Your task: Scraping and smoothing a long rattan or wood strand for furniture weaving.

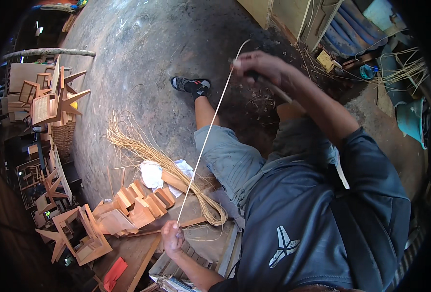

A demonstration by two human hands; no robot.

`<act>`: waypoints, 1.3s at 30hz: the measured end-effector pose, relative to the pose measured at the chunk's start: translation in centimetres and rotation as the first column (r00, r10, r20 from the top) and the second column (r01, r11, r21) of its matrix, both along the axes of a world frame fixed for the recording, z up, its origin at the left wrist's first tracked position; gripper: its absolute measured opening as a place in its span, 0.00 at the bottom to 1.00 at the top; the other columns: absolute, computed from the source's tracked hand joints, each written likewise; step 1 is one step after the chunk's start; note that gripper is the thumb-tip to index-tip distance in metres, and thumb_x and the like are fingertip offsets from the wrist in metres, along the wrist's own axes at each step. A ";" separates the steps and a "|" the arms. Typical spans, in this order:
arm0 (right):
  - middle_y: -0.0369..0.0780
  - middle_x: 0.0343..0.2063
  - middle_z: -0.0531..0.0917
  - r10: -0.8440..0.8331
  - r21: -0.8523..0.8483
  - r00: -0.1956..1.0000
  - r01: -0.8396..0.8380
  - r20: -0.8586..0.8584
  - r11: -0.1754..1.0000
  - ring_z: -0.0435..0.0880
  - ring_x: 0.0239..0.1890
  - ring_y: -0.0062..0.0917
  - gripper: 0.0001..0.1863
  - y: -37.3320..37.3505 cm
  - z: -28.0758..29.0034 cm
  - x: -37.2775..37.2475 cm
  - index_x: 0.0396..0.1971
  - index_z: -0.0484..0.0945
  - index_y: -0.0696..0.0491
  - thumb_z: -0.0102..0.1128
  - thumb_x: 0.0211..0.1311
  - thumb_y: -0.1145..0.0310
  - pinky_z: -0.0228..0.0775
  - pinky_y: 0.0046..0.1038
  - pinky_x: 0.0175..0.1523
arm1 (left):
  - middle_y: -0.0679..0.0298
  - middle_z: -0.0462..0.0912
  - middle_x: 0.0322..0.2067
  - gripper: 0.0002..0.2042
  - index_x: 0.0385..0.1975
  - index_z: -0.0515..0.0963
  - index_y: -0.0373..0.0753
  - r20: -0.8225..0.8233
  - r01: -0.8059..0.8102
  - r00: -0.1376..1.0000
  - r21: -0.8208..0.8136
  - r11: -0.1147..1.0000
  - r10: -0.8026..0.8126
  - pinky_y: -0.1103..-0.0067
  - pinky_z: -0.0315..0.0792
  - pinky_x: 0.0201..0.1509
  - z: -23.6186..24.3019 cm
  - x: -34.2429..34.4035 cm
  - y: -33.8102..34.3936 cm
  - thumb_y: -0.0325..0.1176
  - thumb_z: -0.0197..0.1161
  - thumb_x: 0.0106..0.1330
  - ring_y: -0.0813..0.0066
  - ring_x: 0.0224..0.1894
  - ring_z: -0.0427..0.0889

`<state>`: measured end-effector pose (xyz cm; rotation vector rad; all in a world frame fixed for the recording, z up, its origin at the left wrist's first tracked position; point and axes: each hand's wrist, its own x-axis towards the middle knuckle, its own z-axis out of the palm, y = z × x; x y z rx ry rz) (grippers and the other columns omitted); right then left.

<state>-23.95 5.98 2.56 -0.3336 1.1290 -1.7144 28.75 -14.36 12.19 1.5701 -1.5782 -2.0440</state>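
Note:
A long pale rattan strand (209,125) runs taut on a slant across my lap. Its lower end is pinched in my left hand (172,236), which is closed near the wooden pieces. Out ahead, my right hand (263,67) closes on the strand near its far end, and a short tip curls beyond the fingers. The same hand also holds a slim tool (279,92) with a dark part by the fingers; its exact kind is unclear. Beside my left leg lies a looped bundle of rattan strands (169,168), with white cloth (151,174) against it.
Cut wooden blocks (145,207) and a small wooden frame (81,236) sit at the left, near a red piece (114,273). Several wooden chair frames (55,100) stand farther left. A teal basin (410,121) and more loose strands (405,70) are at the right. Shavings litter the concrete floor (128,53).

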 end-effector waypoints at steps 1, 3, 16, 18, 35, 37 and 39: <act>0.32 0.15 0.73 -0.081 0.013 0.997 0.081 -0.008 0.997 0.72 0.15 0.14 0.11 -0.1 -0.3 -1.2 0.25 0.74 0.52 0.56 0.60 0.60 0.63 0.17 0.20 | 0.75 0.65 0.15 0.06 0.30 0.73 0.37 -0.049 -0.034 0.998 0.004 0.999 0.034 0.91 0.51 0.14 -0.3 -1.9 0.5 0.31 0.61 0.60 0.90 0.13 0.59; 0.31 0.17 0.75 0.023 0.113 0.999 -0.027 0.040 0.993 0.72 0.16 0.13 0.11 1.0 -0.6 -1.6 0.30 0.76 0.53 0.59 0.58 0.60 0.64 0.15 0.21 | 0.77 0.61 0.14 0.05 0.30 0.71 0.40 -0.120 -0.181 0.976 0.026 0.983 0.183 0.91 0.50 0.14 -2.4 -8.7 2.4 0.32 0.60 0.61 0.91 0.13 0.57; 0.33 0.18 0.75 0.158 0.031 0.925 -0.180 0.345 0.983 0.71 0.13 0.16 0.11 0.1 -2.1 14.9 0.24 0.74 0.54 0.64 0.53 0.64 0.55 0.17 0.15 | 0.75 0.66 0.15 0.07 0.31 0.73 0.39 -0.171 0.181 0.966 -0.088 0.980 -0.194 0.91 0.50 0.15 -9.7 -24.5 9.8 0.35 0.57 0.64 0.91 0.13 0.58; 0.33 0.18 0.75 0.206 0.007 0.902 -0.226 0.380 0.974 0.70 0.13 0.16 0.10 0.4 -2.7 15.0 0.24 0.73 0.53 0.64 0.53 0.64 0.54 0.18 0.14 | 0.75 0.66 0.15 0.07 0.32 0.73 0.38 -0.134 0.230 0.961 -0.095 0.969 -0.241 0.91 0.51 0.15 -9.2 -23.1 9.9 0.35 0.57 0.64 0.91 0.13 0.58; 0.34 0.15 0.72 0.122 -0.036 0.942 -0.117 0.313 0.992 0.70 0.13 0.16 0.09 2.1 -3.2 6.9 0.24 0.73 0.55 0.61 0.56 0.67 0.58 0.18 0.15 | 0.73 0.67 0.16 0.05 0.32 0.73 0.34 0.152 0.103 0.984 -0.072 0.992 -0.091 0.91 0.54 0.17 -0.7 -4.6 7.1 0.29 0.58 0.61 0.90 0.15 0.61; 0.34 0.16 0.73 0.078 -0.038 0.953 -0.070 0.293 0.997 0.70 0.13 0.16 0.08 2.5 -3.3 6.2 0.26 0.73 0.54 0.62 0.56 0.68 0.60 0.17 0.17 | 0.70 0.69 0.17 0.07 0.34 0.73 0.34 0.312 0.162 0.939 -0.029 0.986 -0.146 0.88 0.59 0.20 -1.1 -2.1 4.9 0.32 0.56 0.63 0.86 0.17 0.64; 0.34 0.18 0.74 0.114 -0.071 0.967 -0.100 0.227 0.992 0.70 0.14 0.16 0.09 0.7 -3.9 9.0 0.27 0.72 0.55 0.63 0.54 0.68 0.61 0.17 0.18 | 0.68 0.71 0.18 0.09 0.36 0.73 0.34 0.531 0.527 0.765 -0.187 0.829 -0.366 0.84 0.62 0.23 -2.6 -1.1 2.9 0.33 0.55 0.64 0.81 0.20 0.67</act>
